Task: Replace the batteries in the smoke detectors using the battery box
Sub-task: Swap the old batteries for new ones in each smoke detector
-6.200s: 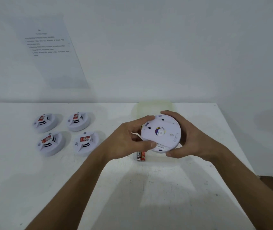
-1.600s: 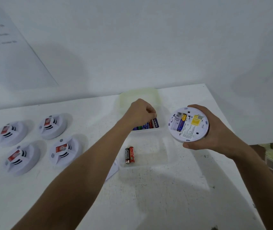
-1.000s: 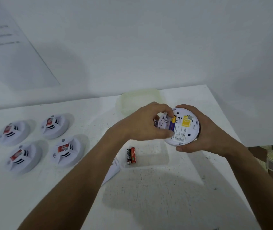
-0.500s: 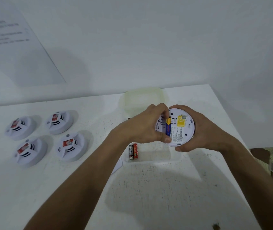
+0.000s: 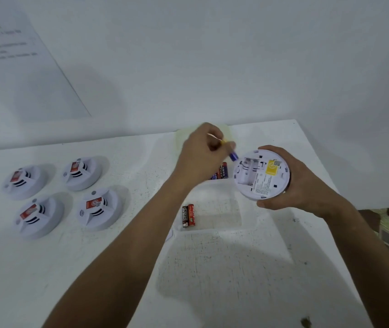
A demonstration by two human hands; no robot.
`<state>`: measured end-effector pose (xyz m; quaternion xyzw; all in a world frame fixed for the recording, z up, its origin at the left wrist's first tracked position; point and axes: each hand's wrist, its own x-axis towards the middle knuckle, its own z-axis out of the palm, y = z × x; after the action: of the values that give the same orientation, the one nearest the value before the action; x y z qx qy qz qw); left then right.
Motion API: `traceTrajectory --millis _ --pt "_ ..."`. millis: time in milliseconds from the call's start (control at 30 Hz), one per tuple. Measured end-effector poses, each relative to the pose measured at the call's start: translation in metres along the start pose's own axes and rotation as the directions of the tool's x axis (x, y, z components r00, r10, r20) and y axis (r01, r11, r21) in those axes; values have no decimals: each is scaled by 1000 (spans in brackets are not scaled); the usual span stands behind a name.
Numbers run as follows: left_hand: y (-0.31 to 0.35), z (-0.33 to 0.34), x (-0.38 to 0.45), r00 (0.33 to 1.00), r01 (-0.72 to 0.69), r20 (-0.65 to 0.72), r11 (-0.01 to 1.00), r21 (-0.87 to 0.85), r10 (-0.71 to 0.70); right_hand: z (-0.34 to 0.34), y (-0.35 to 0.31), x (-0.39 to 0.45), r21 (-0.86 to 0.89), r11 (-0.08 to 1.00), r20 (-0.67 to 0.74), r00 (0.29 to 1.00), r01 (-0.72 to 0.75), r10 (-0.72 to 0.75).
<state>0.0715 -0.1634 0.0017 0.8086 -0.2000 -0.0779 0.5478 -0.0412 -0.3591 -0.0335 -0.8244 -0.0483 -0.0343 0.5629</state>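
In the head view, the right hand [image 5: 300, 183] was wrapped around a white smoke detector [image 5: 261, 174], holding it up above the table [image 5: 236, 268] with its back side facing up. The battery slot [image 5: 248, 171] in the back looked empty. The left hand [image 5: 203, 157] was pinched shut on a small blue and yellow battery [image 5: 232, 155], just beside the top left edge of the detector. It was a bit blurry, so I could not tell if the battery was going in or coming out.

I think the step was changing the battery in this one detector. With the slot bare, the next move would call for a fresh battery to be lined up the right way round and pushed down into the slot.

The clear battery box [image 5: 214, 209] sat on the table under and between the hands. A row of batteries [image 5: 220, 172] lay at its far end, partly hidden by the left hand. Two red and black batteries [image 5: 188, 215] lay side by side near its front left corner. A pale lid [image 5: 226, 131] lay behind the box.

Four more smoke detectors [image 5: 97, 208] sat face up in a square, well apart on the left of the table. A sheet of paper [image 5: 18, 67] hung on the wall. Nothing stood in the way of the slot.
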Motion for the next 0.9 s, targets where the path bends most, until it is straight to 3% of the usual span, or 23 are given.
traceTrajectory --millis 67,167,300,467,667,800,900 --pt "-11 -4 16 995 78 -69 995 56 -74 -5 3 -6 10 1000 -24 999 -21 21" --pt "-28 -1 32 986 158 11 966 203 -164 -9 6 -12 6 999 -24 999 -43 44" --pt "-41 12 40 976 128 113 908 398 -187 -10 6 -15 -3 999 -6 999 -44 44" --pt "-47 18 39 964 112 169 893 436 -204 -7 6 -16 8 999 -6 999 -42 42" --pt "-30 -6 11 984 126 60 900 418 -166 -4 -2 -20 22 999 12 999 -40 40" --pt "-36 -37 -41 993 95 -99 892 443 -56 2 -6 -25 23 999 46 999 -26 25" --pt "-52 -52 -74 981 191 -115 854 485 -154 10 -7 -29 30 999 92 995 -31 28"
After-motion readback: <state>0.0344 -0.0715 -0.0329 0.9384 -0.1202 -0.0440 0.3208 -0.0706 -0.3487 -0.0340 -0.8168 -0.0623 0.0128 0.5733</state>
